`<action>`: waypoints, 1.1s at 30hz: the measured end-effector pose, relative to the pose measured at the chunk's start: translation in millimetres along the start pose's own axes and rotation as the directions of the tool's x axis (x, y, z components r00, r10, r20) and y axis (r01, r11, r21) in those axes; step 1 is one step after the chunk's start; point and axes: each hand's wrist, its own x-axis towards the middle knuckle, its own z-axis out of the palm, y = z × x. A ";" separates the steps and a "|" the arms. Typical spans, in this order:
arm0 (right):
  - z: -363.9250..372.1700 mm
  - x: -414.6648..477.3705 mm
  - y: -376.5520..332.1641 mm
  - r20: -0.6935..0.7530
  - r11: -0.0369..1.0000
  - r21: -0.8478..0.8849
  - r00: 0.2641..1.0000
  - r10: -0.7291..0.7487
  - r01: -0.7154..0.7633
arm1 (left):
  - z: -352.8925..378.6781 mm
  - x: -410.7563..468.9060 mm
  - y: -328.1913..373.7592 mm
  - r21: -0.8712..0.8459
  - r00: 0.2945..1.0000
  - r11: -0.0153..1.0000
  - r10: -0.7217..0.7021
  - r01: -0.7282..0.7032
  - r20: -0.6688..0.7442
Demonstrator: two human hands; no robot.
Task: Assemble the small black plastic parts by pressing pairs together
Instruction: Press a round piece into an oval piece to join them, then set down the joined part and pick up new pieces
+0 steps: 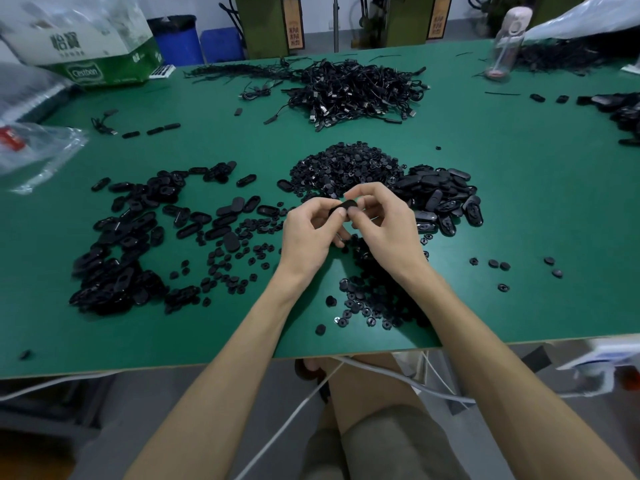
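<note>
My left hand [306, 233] and my right hand [381, 220] meet above the middle of the green table [519, 209]. Between their fingertips they pinch one small black oval plastic part [344, 206]; thumbs and forefingers of both hands curl round it. Whether a second piece sits under the fingers is hidden. A heap of small round black parts [346, 168] lies just behind the hands. Oval black shells are piled to the right [443, 199] and spread out to the left [128, 244]. More round parts [377, 303] lie beneath my right forearm.
A tangle of black cables [356, 88] lies at the back centre. A green-and-white box [86, 46] and a clear plastic bag [34, 150] stand at the left, and a clear bottle [502, 46] at the back right. White cords [381, 372] hang below the table's front edge.
</note>
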 end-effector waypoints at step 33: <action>-1.2 5.4 11.2 -0.193 0.983 -0.157 0.979 0.068 -0.099 | -125.2 48.5 8.2 0.855 0.981 0.501 0.054 0.135 -0.187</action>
